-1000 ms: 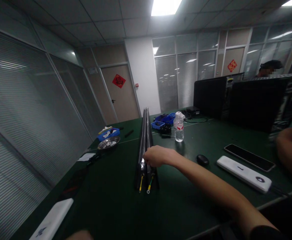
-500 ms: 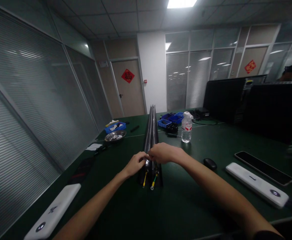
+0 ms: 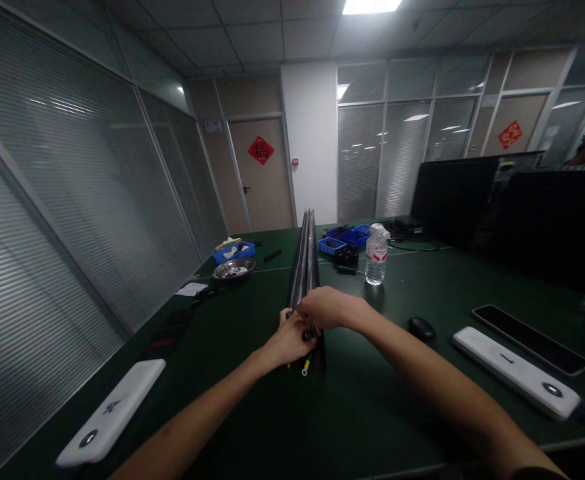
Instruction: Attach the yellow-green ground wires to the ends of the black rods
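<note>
While your left hand (image 3: 288,345) lies across the near end of the two long dark bars (image 3: 304,263), your right hand (image 3: 329,307) meets it from the other side, its fingers bunched close above your left ones. The left fingers bend around the bars' near end, and a small black piece (image 3: 309,335) shows between your hands; whether either set of fingers pinches it, you cannot tell from this angle. The bars lie side by side, pointing away from you along the middle of the green worktop (image 3: 372,407), and a wire with a ring tip (image 3: 305,370) pokes out below your left hand. Right of the bars stand a water bottle (image 3: 376,260) and, farther off, some blue bins (image 3: 330,249); a black mouse (image 3: 421,328) sits near your right forearm. To the left, a metal bowl (image 3: 232,277) rests just in front of a blue tray (image 3: 247,253).
</note>
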Tool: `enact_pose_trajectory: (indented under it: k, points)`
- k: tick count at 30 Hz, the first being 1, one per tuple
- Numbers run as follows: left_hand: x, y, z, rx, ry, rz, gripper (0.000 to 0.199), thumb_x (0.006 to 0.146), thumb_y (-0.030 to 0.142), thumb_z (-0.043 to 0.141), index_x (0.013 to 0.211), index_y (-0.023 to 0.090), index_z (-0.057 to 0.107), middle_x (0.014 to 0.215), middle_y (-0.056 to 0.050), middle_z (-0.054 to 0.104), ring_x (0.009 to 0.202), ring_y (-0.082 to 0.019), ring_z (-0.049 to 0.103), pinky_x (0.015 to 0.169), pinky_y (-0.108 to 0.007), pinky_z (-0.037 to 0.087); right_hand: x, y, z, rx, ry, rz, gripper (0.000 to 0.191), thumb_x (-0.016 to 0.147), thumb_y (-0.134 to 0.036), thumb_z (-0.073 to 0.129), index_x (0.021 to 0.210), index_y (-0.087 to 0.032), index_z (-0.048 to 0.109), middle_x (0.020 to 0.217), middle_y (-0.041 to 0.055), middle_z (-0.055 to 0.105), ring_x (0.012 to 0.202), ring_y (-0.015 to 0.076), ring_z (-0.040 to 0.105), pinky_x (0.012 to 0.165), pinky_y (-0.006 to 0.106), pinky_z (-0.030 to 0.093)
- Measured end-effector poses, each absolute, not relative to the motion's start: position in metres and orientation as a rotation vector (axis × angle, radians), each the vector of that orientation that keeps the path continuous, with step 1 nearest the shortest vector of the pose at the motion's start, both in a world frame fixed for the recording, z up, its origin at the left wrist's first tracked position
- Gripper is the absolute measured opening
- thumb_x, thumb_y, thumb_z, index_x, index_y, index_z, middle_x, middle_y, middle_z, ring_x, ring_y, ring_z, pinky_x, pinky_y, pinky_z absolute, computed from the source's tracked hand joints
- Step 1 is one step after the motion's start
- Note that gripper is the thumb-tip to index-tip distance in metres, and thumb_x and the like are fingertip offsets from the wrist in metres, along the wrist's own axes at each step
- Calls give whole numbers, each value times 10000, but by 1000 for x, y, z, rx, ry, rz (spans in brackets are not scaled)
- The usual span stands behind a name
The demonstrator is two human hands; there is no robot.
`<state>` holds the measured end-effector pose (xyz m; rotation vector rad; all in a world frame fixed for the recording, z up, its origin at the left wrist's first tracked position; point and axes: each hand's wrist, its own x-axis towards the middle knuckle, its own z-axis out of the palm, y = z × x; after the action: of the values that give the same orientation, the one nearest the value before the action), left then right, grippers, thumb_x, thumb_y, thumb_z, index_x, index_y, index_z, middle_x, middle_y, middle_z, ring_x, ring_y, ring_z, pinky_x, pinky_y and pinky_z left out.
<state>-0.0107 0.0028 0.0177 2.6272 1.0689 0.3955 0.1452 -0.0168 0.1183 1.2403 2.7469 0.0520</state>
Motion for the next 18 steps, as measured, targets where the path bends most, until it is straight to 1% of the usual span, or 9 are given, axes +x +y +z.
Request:
enact_pose_trajectory:
  k: [5,8,10,15,18]
  points:
    - [-14,5,14,2609,1001,472,199,803,180,566,970,221,667,1104,-40,693,1153,-278,565,1053,-455,350,142,-22,121,1242,2721,90,202,870,-129,612,1021,-128,747,962,148,753,885,275,732,641,262,486]
    - [-15,5,13,2562,938,519,168,825,171,552,938,204,671,1065,-38,698,1046,-236,622,992,-375,432,142,-23,121,1243,2720,89,198,855,-124,636,1020,-137,744,959,137,755,876,259,732,649,254,489]
    - [-15,5,12,2521,915,531,169,839,169,545,946,197,673,1073,-42,694,1020,-214,633,951,-332,469,143,-22,120,1243,2731,100,205,851,-124,639,1026,-152,743,963,128,756,877,247,729,662,250,490]
    - [-16,6,10,2504,954,512,164,849,193,559,951,196,688,1132,-51,677,1099,-227,603,965,-327,481,147,-17,115,1233,2778,89,214,871,-135,591,1014,-185,743,965,98,756,871,229,726,661,246,482]
    - [-17,6,8,2528,945,517,168,843,181,556,940,197,692,1142,-50,670,1084,-223,608,970,-323,479,147,-16,114,1224,2794,73,226,884,-172,572,1036,-185,739,986,102,754,885,240,727,657,251,485]
